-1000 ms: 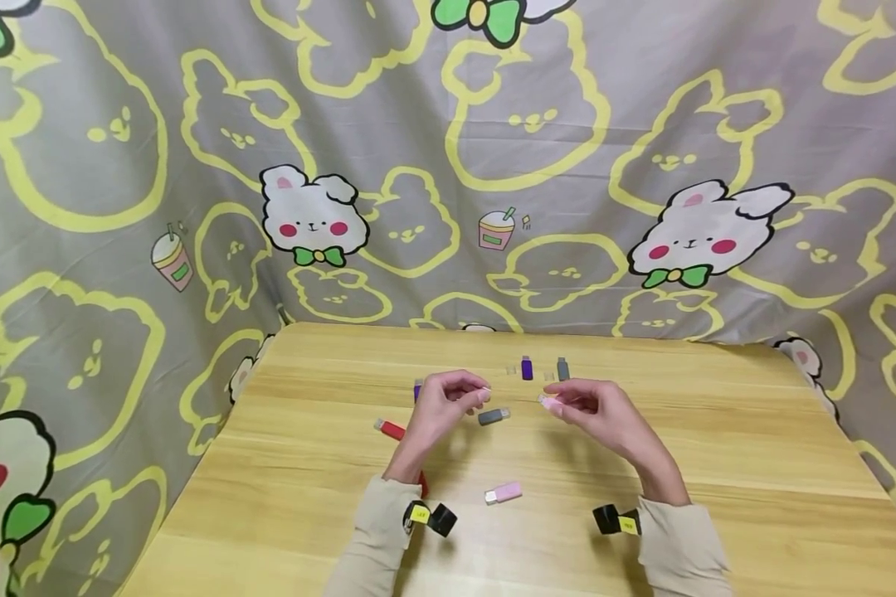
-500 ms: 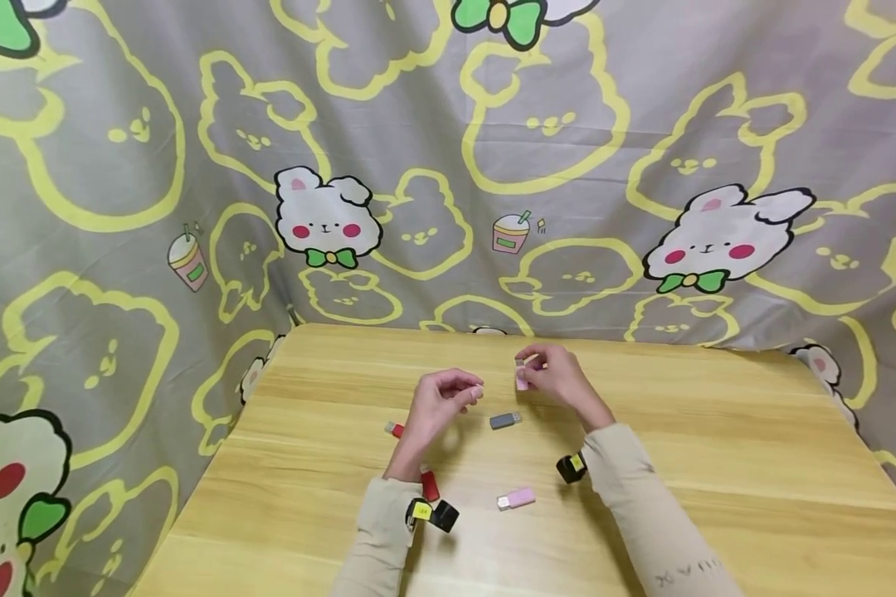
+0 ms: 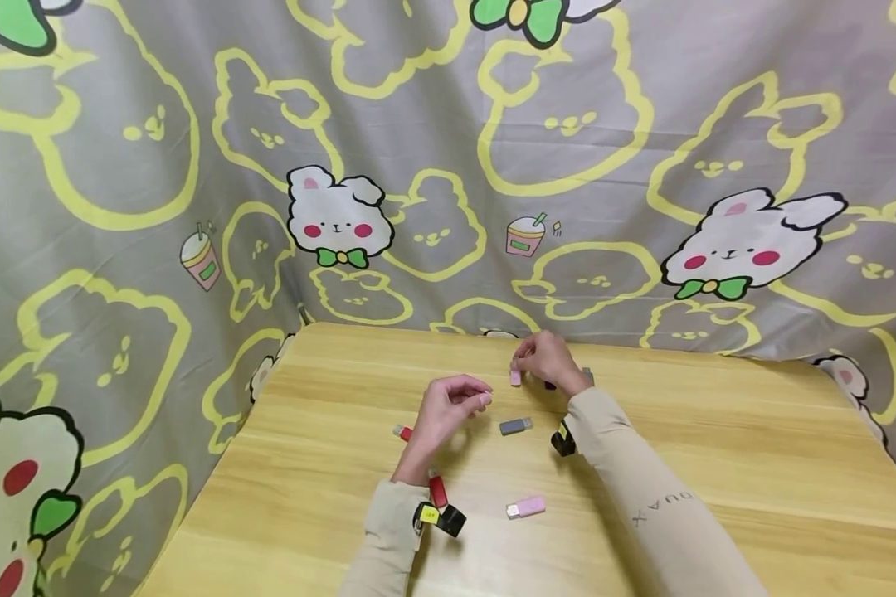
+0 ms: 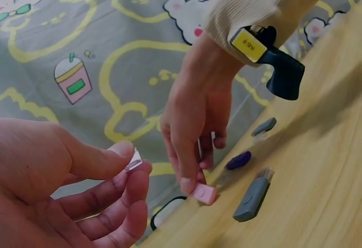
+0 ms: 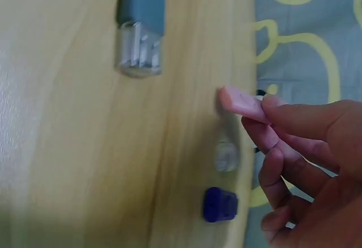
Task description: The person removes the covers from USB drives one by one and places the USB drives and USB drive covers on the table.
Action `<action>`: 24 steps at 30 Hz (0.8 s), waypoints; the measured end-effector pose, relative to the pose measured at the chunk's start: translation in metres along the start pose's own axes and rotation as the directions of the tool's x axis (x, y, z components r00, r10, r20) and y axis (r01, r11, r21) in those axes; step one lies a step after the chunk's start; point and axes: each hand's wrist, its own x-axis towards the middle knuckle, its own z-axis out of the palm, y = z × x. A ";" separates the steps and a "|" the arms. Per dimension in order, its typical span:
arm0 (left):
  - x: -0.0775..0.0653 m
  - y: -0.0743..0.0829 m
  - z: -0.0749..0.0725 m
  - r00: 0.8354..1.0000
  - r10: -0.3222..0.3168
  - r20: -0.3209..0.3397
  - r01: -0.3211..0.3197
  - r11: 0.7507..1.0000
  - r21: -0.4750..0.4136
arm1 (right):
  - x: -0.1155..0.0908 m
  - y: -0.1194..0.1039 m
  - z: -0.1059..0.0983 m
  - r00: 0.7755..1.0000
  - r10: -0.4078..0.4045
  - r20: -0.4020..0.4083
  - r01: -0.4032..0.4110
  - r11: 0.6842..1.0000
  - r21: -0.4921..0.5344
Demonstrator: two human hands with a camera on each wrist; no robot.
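Note:
My right hand (image 3: 548, 362) pinches a pink USB stick (image 5: 244, 102) between thumb and forefinger, low over the far part of the table. Beside it lie a loose clear cap (image 5: 226, 156) and a purple USB stick (image 5: 219, 204); a grey one (image 3: 587, 376) shows past the wrist. My left hand (image 3: 451, 406) hovers nearer the middle, thumb and fingertip pinching a small clear cap (image 4: 134, 160). To its right lies another grey USB stick (image 3: 515, 426), with a clear cap over its plug in the right wrist view.
Closer to me lie a second pink USB stick (image 3: 526, 507) and two red ones, a nearer red USB stick (image 3: 437, 487) and a farther red USB stick (image 3: 403, 433) partly behind the left wrist. A patterned curtain (image 3: 433, 207) hangs right behind the wooden table (image 3: 717, 464).
My right hand has carried the pink USB stick left and away from me, toward the far row. The left hand stays nearly in place with its cap. The head view has shifted slightly.

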 end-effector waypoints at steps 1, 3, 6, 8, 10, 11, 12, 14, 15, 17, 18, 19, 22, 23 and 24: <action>0.001 0.000 0.000 1.000 -0.004 0.002 0.004 1.000 0.006 | 0.001 0.001 0.000 1.000 0.008 0.008 -0.008 1.000 -0.005; 0.001 -0.001 0.001 1.000 -0.010 0.006 0.010 1.000 0.021 | 0.003 0.003 0.002 1.000 0.016 0.024 -0.016 1.000 -0.022; 0.002 -0.003 0.001 1.000 -0.008 0.002 0.008 0.999 0.034 | 0.005 0.003 0.004 0.999 0.014 0.031 -0.013 0.998 -0.059; 0.003 -0.003 0.002 1.000 0.000 0.001 0.000 0.999 0.041 | 0.005 0.004 0.005 1.000 0.001 0.021 0.000 0.997 -0.082; 0.003 -0.003 0.002 1.000 0.002 -0.002 -0.002 0.999 0.043 | 0.005 0.004 0.006 1.000 -0.008 0.011 0.009 0.995 -0.102; 0.004 -0.003 0.003 1.000 0.002 -0.002 -0.002 0.999 0.044 | 0.005 0.004 0.006 1.000 -0.013 0.003 0.013 0.994 -0.107; 0.004 -0.003 0.003 1.000 -0.001 -0.003 0.001 0.999 0.042 | 0.005 0.004 0.006 1.000 -0.017 -0.005 0.016 0.994 -0.112; 0.004 -0.003 0.003 1.000 -0.010 -0.004 0.010 0.999 0.037 | 0.004 0.004 0.008 1.000 -0.016 -0.022 0.013 0.994 -0.110; 0.004 -0.003 0.003 1.000 -0.017 -0.006 0.017 0.999 0.032 | 0.004 0.005 0.009 0.999 -0.019 -0.028 0.016 0.994 -0.106; 0.006 -0.003 0.004 1.000 -0.029 -0.010 0.029 0.999 0.033 | 0.003 0.004 0.010 0.999 -0.016 -0.043 0.011 0.995 -0.096; 0.008 -0.005 0.004 0.999 -0.033 -0.014 0.034 0.999 0.039 | 0.002 0.004 0.010 0.999 -0.004 -0.052 -0.001 0.996 -0.090; 0.010 -0.010 0.004 0.999 -0.027 -0.022 0.028 0.998 0.053 | 0.000 0.003 0.010 0.998 0.009 -0.064 -0.015 0.996 -0.084; 0.023 -0.030 0.002 0.999 -0.020 -0.035 0.023 0.994 0.111 | -0.007 0.000 0.005 0.995 0.043 -0.091 -0.047 0.998 -0.041; 0.029 -0.037 0.001 0.999 -0.010 -0.036 0.015 0.989 0.146 | -0.010 -0.001 0.003 0.994 0.048 -0.099 -0.051 0.999 -0.020; 0.035 -0.043 -0.001 0.999 -0.002 -0.037 0.009 0.983 0.184 | -0.014 -0.002 0.000 0.993 0.049 -0.110 -0.049 0.999 0.003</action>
